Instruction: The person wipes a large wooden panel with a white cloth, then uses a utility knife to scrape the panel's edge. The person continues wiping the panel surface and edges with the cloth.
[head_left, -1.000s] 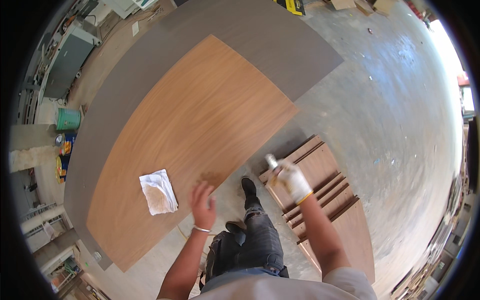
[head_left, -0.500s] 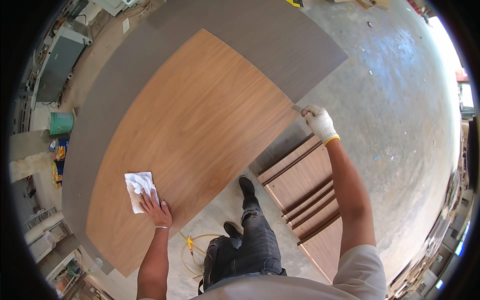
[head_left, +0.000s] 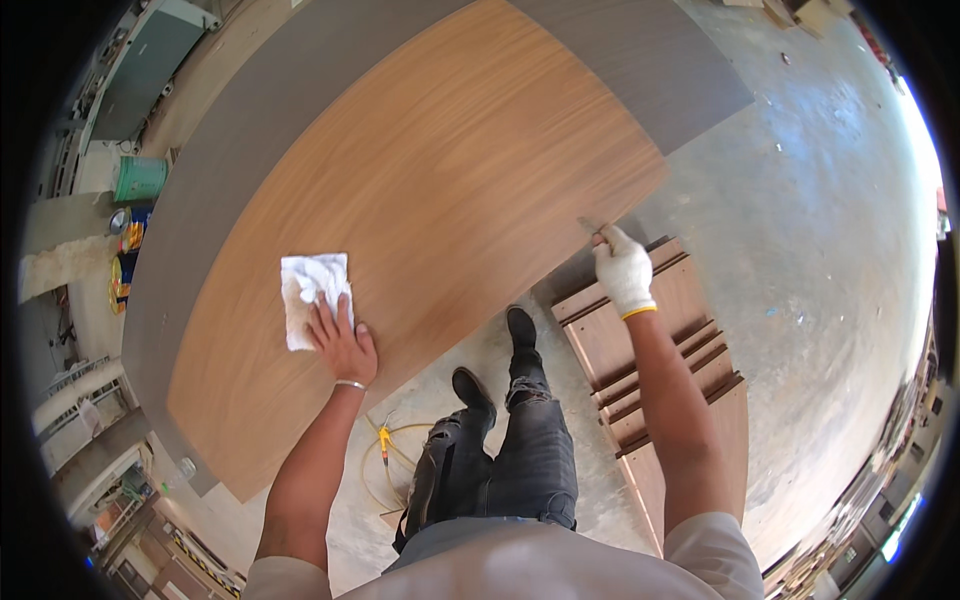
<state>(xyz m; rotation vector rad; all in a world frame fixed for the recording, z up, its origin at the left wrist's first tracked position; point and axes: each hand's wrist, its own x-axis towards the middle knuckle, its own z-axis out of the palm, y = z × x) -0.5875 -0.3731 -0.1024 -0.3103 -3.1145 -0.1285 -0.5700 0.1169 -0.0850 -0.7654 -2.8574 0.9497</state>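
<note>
Head view: since half a second ago the left hand (head_left: 342, 342) has stayed flat on the white cloth (head_left: 312, 296), fingers spread and open on top of it rather than closed around it, and cloth and hand now sit nearer the middle of the wood panel (head_left: 430, 210). The right hand (head_left: 624, 272), in a white glove with a yellow cuff, has come down along the panel's right-hand edge and is curled shut on a small thin tool (head_left: 588, 226), whose tip touches that edge. What the tool is cannot be made out; only a short grey sliver shows past the glove. The panel is a large brown sheet with fine grain running along its length, lying on a wider grey board (head_left: 250, 130) that shows around its far and left sides; its top is cut off by the picture's rim. The person's legs (head_left: 510, 440) in dark jeans stand on the concrete floor (head_left: 820, 230) just beside the panel's near edge. Grooved brown boards (head_left: 680, 370) are stacked on the floor under the right forearm, and a yellow hose (head_left: 385, 450) lies by the feet.
</note>
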